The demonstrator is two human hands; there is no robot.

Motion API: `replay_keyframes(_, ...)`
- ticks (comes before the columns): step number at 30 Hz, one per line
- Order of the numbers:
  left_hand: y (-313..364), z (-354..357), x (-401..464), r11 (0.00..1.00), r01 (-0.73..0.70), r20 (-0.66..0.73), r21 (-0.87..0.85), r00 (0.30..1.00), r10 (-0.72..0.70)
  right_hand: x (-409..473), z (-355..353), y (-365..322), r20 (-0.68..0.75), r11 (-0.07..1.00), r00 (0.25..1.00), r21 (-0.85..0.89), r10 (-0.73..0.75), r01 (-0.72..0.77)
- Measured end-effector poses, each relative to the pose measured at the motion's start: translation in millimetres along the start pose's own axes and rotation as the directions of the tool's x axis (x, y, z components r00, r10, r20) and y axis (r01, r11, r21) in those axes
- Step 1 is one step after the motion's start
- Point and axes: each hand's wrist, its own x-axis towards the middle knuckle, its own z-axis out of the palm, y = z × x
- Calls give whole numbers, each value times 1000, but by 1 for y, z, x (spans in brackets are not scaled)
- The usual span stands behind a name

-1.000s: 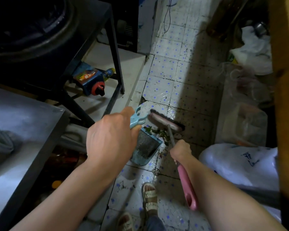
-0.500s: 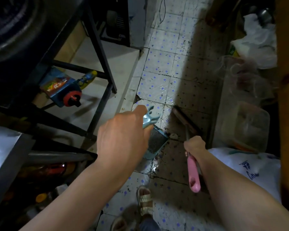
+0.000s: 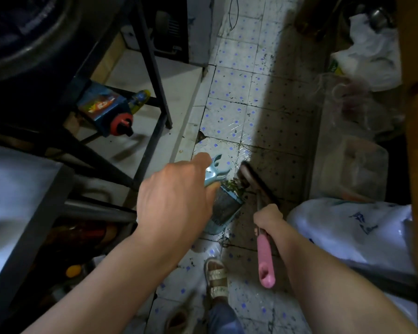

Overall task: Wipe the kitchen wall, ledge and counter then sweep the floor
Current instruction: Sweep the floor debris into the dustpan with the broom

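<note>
My left hand (image 3: 174,201) grips the light blue handle of a dustpan (image 3: 223,208), whose pan rests on the tiled floor (image 3: 229,88). Green scraps and dirt (image 3: 232,185) lie at the pan's far lip. My right hand (image 3: 268,216) holds a broom (image 3: 258,184) by its shaft, just above the pink handle end (image 3: 266,263). The dark brush head sits right of the pan, touching the scraps. Dark specks dot the tiles around both tools.
A black metal stand (image 3: 152,75) with a blue canister (image 3: 104,109) beneath it stands at left, a steel counter (image 3: 17,194) nearer me. Plastic bags (image 3: 348,227) and a clear tub (image 3: 352,167) crowd the right side. My sandalled foot (image 3: 216,277) is below the dustpan.
The broom head swung back to the right, then came in again toward the dustpan lip. Green scraps now lie at the pan's mouth. Both hands kept their grips.
</note>
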Motion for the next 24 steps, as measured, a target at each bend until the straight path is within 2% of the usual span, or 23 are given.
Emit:
replay_keyframes(12,-66,-25,-109,1000,-9,-22,25,1000,9,-108,82,33,85,999,996,-28,-16,18)
replay_keyframes(21,-68,-30,-142,999,-23,6,45,1000,23,-139,93,58,54,996,999,84,6,-10)
replay_keyframes(24,-59,-27,-146,999,-31,8,32,1000,30,-138,87,71,2,993,1000,112,23,-23)
